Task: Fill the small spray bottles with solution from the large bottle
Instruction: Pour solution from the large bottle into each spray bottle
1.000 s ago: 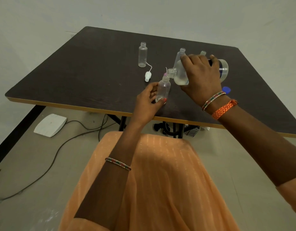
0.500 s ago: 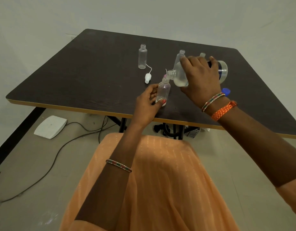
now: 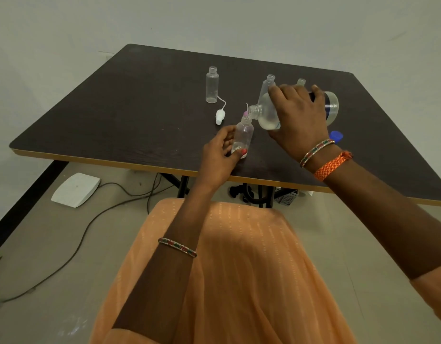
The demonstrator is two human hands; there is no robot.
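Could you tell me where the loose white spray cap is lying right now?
In the head view, the white spray cap lies on the dark table, just near-right of the empty small bottle and left of the bottle being filled.

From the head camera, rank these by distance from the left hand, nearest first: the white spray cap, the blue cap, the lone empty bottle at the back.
From the left hand:
1. White spray cap, on the table just beyond the hand.
2. Lone empty bottle, upright farther back, past the cap.
3. Blue cap, off to the right, behind the right wrist.
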